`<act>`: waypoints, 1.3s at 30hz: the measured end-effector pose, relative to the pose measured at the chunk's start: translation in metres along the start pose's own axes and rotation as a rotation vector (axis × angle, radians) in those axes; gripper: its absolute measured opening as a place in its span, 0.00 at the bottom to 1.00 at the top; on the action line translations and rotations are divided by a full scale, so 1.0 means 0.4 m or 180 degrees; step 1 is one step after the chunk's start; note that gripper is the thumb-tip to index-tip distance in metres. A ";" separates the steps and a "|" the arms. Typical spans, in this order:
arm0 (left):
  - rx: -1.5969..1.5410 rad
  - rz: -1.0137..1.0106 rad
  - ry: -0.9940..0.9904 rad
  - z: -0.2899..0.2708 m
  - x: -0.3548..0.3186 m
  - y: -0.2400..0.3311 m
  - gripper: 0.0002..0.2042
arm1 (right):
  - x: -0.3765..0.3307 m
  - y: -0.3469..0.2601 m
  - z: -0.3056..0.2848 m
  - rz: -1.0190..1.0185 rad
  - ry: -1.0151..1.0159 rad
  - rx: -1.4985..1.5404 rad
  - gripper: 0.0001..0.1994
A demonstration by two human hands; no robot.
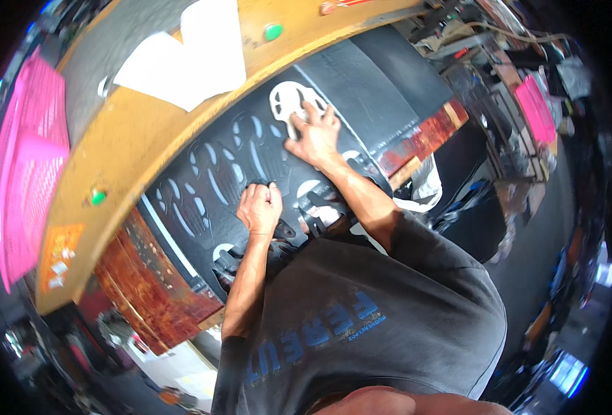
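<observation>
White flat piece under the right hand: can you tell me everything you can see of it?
The white piece looks thin and stiff, perhaps plastic or card. Its far end is rounded, and several dark openings run through it. It lies flat on a black sheet, to the right of some pale elongated shapes. The right hand rests on it with fingers spread, hiding part of its nearer side, so its full outline cannot be told.

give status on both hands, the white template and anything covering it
Right hand spread on white template. Left hand curled over black sheet, grip unclear. Template lies on sheet, partly covered by right hand.
</observation>
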State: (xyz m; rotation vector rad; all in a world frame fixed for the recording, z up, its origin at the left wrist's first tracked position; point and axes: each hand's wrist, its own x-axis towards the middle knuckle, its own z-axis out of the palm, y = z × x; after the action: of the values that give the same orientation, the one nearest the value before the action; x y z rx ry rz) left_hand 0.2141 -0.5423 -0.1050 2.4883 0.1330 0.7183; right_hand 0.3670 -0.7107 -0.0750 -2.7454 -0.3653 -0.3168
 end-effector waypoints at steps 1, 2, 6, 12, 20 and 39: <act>0.0067 -0.0028 0.0078 0.000 0.003 0.003 0.18 | 0.010 -0.013 -0.010 0.0124 -0.0094 0.0017 0.37; 0.0099 0.0001 0.0108 0.000 0.011 0.006 0.19 | 0.013 -0.029 -0.020 0.0180 -0.0061 0.0000 0.37; -0.0129 -0.0188 0.0059 -0.050 0.038 0.023 0.19 | -0.015 -0.015 -0.094 0.0113 -0.0045 0.0559 0.35; -0.0499 -0.0149 0.0142 -0.115 -0.196 0.111 0.15 | -0.216 0.225 -0.283 0.0858 -0.0150 0.2654 0.29; 0.0530 -0.0125 -0.0254 -0.077 -0.488 0.235 0.14 | -0.471 0.158 -0.352 -0.0559 0.0526 0.2524 0.35; 0.0870 -0.0569 0.0300 -0.135 -1.036 0.442 0.13 | -1.144 0.332 -0.207 -0.2518 0.0206 0.1192 0.14</act>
State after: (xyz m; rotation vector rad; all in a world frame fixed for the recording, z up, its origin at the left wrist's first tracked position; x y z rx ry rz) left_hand -0.1768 -0.7643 -0.1665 2.6539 0.5131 0.7856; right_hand -0.0396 -0.9581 -0.1608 -2.1084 -1.3370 -0.4673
